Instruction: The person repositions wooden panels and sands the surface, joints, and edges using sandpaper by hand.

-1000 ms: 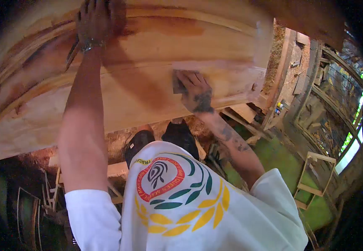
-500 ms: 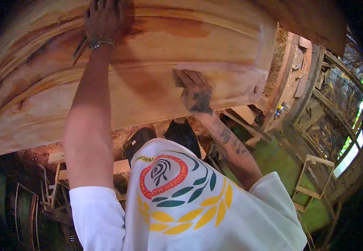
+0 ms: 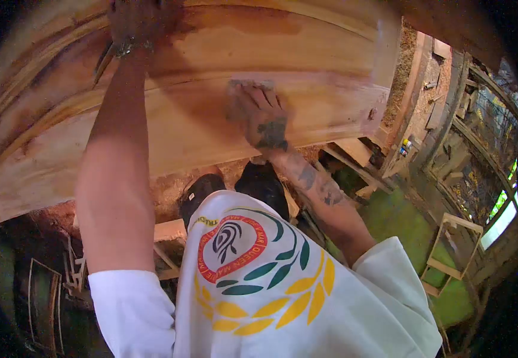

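Observation:
A long wooden panel (image 3: pixel 211 113) with raised moulding lines and reddish-brown patches spans the upper view. My right hand (image 3: pixel 265 116) presses on its lower part, fingers closed over a flat greyish piece of sandpaper (image 3: pixel 252 82), blurred by motion. At the top edge, my left hand (image 3: pixel 136 24) rests on the upper panel in dim light, wearing a bracelet (image 3: pixel 132 45). A thin flat stick (image 3: pixel 102 64) juts out from under its heel beside the wrist. The left fingertips are cut off by the frame.
Wood shavings and offcuts lie on the ground at the right, near a small can (image 3: pixel 406 145). A light wooden frame (image 3: pixel 452 246) stands at the lower right on a green surface (image 3: pixel 390 224). More timber frames (image 3: pixel 44 304) are at the dark lower left.
My right hand has slid left and slightly up along the panel with the sandpaper. My left hand and the stick sit slightly higher and further left; the whole view has shifted a little.

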A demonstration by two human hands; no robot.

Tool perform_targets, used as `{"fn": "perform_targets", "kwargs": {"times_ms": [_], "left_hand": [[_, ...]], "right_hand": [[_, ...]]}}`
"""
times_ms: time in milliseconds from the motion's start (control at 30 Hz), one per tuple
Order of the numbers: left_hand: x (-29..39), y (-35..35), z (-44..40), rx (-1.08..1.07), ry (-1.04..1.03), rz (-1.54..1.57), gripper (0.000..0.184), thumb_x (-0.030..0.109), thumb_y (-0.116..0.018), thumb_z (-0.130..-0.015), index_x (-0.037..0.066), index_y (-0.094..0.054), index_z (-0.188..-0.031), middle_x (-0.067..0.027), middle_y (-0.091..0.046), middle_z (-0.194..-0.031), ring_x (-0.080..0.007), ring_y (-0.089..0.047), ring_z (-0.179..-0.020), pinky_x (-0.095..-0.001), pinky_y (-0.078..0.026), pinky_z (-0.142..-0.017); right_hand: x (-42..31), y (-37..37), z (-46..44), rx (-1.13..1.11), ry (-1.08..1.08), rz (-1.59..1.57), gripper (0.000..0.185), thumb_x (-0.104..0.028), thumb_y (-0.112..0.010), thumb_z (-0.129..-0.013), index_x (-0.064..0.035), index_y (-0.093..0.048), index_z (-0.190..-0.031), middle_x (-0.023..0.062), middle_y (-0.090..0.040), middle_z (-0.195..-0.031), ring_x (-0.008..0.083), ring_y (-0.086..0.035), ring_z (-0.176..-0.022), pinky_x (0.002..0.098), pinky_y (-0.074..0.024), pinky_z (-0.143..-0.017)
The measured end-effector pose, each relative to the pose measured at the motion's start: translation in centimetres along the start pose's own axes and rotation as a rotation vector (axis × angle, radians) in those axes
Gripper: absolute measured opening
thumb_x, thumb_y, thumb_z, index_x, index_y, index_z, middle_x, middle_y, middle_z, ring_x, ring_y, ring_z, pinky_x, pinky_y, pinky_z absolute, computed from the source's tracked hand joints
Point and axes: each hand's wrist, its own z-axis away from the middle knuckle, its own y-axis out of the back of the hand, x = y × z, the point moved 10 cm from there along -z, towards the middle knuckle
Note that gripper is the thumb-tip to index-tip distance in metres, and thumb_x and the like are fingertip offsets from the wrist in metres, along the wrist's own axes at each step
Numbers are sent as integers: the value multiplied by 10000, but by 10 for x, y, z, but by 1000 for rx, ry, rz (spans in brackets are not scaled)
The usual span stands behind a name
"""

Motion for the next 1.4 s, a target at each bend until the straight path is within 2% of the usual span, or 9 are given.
{"fn": "perform_targets", "kwargs": {"times_ms": [100,200,300,400,600,800,1100,1200,1400], "left_hand": [[0,1,-1,-64,11,3,438,356,-421,-1062,0,-577,-1264,-251,-629,-1230,-441,-566,-1201,-582,-447,-1004],[-13,-10,-4,-99,64,-12,411,311,-456,-1052,8,-566,-1307,-238,-611,-1296,-431,-544,-1256,-566,-426,-1058],[-21,-13,-1,-80,52,-64,431,286,-489,-1039,2,-545,-1358,-231,-589,-1356,-438,-515,-1304,-554,-398,-1110],[-21,-13,3,-55,31,-65,471,298,-498,-1036,-11,-526,-1391,-229,-574,-1385,-441,-495,-1333,-548,-386,-1131],[-19,-9,5,-17,71,29,475,306,-487,-1040,-23,-526,-1379,-241,-573,-1375,-442,-496,-1327,-551,-392,-1119],[-19,3,2,34,44,59,445,312,-480,-1040,-41,-565,-1297,-257,-609,-1309,-463,-544,-1242,-570,-426,-1063],[-14,-9,2,70,-25,-12,464,371,-465,-1043,-29,-600,-1236,-253,-638,-1235,-474,-579,-1160,-573,-452,-1015],[-12,-12,0,94,-105,-40,466,399,-456,-1044,-14,-619,-1187,-248,-655,-1176,-473,-602,-1101,-575,-472,-975],[-14,-15,-1,147,-198,-54,492,454,-436,-1047,16,-656,-1090,-240,-689,-1056,-472,-646,-982,-578,-514,-896]], "right_hand": [[-3,5,2,-56,16,-33,539,-229,-679,-831,-116,-648,-1358,123,-655,-1300,374,-593,-1212,512,-489,-985],[11,21,2,-54,-44,-38,581,-81,-679,-741,-82,-659,-1322,120,-684,-1202,372,-616,-1120,470,-504,-925],[49,61,-8,226,-151,55,450,-65,-649,-783,-40,-673,-1232,168,-701,-1088,407,-645,-1011,480,-523,-839],[62,57,-20,191,-240,22,298,-64,-612,-838,-13,-672,-1125,210,-699,-964,435,-657,-899,499,-525,-782],[36,43,-25,242,-153,-130,231,-65,-592,-847,-1,-657,-1059,218,-685,-864,436,-656,-776,472,-525,-685],[-1,14,-33,102,-196,10,243,-90,-593,-871,-1,-667,-1085,190,-705,-906,402,-676,-766,453,-530,-656],[-18,5,5,-139,23,4,253,-145,-591,-919,-61,-691,-1137,162,-727,-996,385,-699,-827,455,-557,-702],[19,23,7,-107,-28,29,257,-164,-590,-935,-81,-699,-1154,153,-735,-1026,379,-707,-848,456,-567,-717],[245,87,33,72,-407,227,266,-201,-589,-968,-122,-715,-1188,134,-750,-1087,367,-722,-889,457,-585,-747]]}}
